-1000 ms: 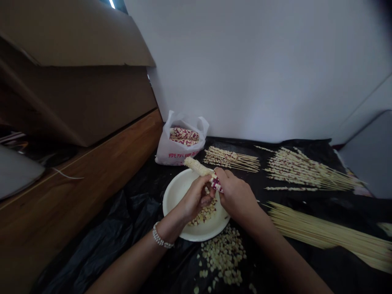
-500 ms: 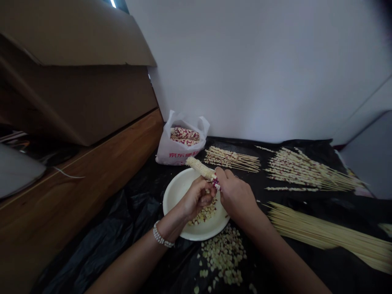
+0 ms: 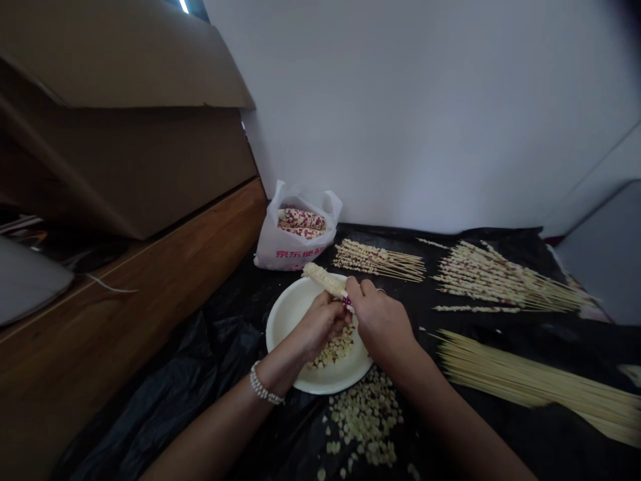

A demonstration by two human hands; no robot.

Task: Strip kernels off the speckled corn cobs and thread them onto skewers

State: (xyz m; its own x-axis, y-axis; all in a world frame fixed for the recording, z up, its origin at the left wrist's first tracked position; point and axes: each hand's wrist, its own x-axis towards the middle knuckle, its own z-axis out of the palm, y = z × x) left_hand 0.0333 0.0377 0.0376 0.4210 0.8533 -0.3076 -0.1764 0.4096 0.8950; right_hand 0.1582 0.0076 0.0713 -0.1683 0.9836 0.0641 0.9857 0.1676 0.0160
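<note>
Both hands close around a corn cob [image 3: 324,279], held tilted above a white bowl [image 3: 285,314]. Its far end is stripped bare, while purple and white kernels show near my fingers. My left hand [image 3: 323,324] grips it from below and the left, with a beaded bracelet on the wrist. Over the near end wrap the fingers of my right hand [image 3: 383,317], which hide that part. Loose kernels [image 3: 336,349] lie in the bottom of the bowl.
A white plastic bag [image 3: 285,250] holds speckled corn cobs. Skewers threaded with kernels [image 3: 481,274] and bare bamboo skewers [image 3: 531,377] lie to the right. Pale loose bits [image 3: 368,417] are heaped on the black plastic sheet [image 3: 200,374]. A cardboard box [image 3: 125,153] stands left.
My right hand has shifted slightly left and down along the cob, covering more of the kernels. The cob has moved a little with the hands.
</note>
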